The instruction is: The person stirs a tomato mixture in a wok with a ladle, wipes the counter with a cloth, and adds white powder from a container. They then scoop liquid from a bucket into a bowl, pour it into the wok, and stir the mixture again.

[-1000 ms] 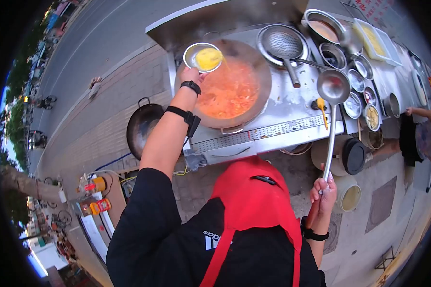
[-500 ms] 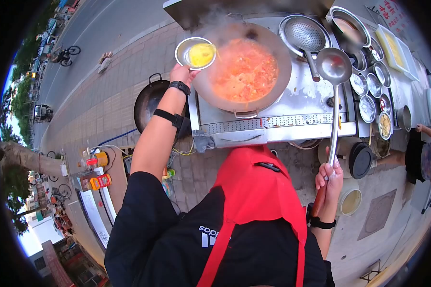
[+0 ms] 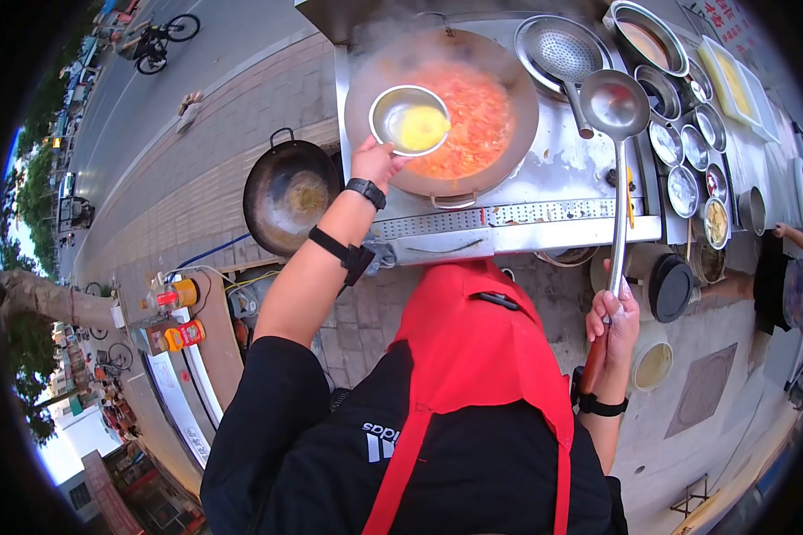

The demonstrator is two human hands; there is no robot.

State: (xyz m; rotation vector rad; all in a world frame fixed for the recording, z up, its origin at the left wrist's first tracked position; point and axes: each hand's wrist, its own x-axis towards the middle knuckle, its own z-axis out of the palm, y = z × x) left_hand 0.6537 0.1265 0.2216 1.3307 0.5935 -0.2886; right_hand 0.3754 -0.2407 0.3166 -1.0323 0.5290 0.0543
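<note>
My left hand (image 3: 379, 160) grips the rim of a small metal bowl (image 3: 384, 105) with yellow liquid, like beaten egg (image 3: 422, 127), in it. The bowl is over the left part of a large wok (image 3: 517, 143), tilted toward its middle. Inside the wok a red, chunky tomato-like stew (image 3: 480, 116) steams. My right hand (image 3: 613, 321) is closed round the wooden-ended handle of a long ladle (image 3: 616, 102). The ladle's bowl is raised to the right of the wok, beside a perforated strainer (image 3: 564, 55), and looks to have nothing in it.
An empty-looking dark wok (image 3: 285, 192) stands left of the metal stove counter (image 3: 544, 234). Several small metal bowls (image 3: 682, 191) and a pot (image 3: 649, 43) crowd the right. A lidded bucket (image 3: 671, 287) is on the ground. Another person's arm (image 3: 792, 237) shows at far right.
My left hand has moved the metal bowl rightward and a little down, from the wok's left rim to over the stew. My right hand and the ladle have barely moved.
</note>
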